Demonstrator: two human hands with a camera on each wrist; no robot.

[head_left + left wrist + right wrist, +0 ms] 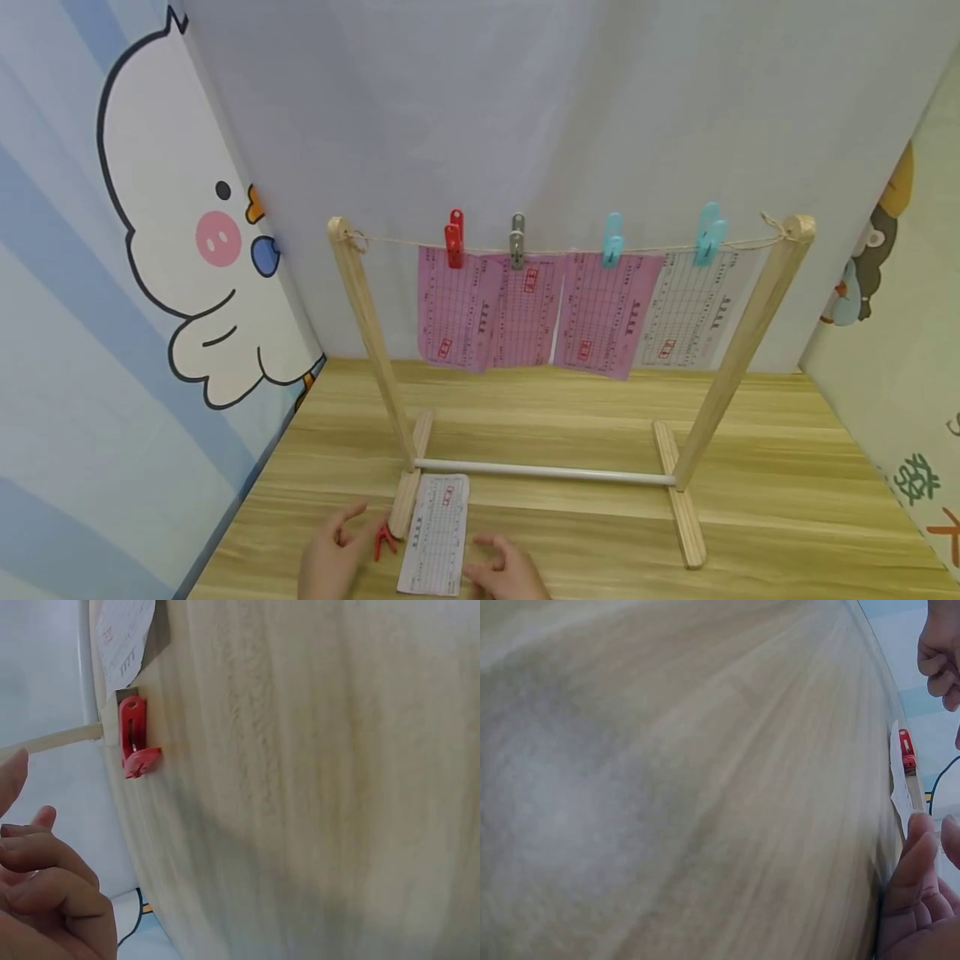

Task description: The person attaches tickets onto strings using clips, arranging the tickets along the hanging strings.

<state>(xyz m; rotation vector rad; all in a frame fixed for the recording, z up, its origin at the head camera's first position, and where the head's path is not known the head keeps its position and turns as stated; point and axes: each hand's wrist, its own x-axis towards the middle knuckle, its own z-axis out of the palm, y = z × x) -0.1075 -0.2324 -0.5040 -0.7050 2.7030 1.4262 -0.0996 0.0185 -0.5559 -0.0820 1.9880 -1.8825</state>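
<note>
A white printed slip (435,533) (124,634) (898,787) lies flat on the wooden table (750,500), against the left foot of a wooden drying rack (367,333). A red clothespin (385,542) (135,739) (906,750) lies on the table just left of the slip. My left hand (333,554) (45,885) hovers beside the clothespin, fingers loosely curled and holding nothing. At the slip's lower right edge my right hand (506,571) (919,900) rests with relaxed fingers; I cannot tell if they touch the paper.
The rack's string carries three pink sheets (525,312) and a white sheet (690,312), pinned by a red clip (453,239), a grey clip (517,242) and two blue clips (612,240). Cartoon-printed walls close in on the left (150,250) and right (900,333).
</note>
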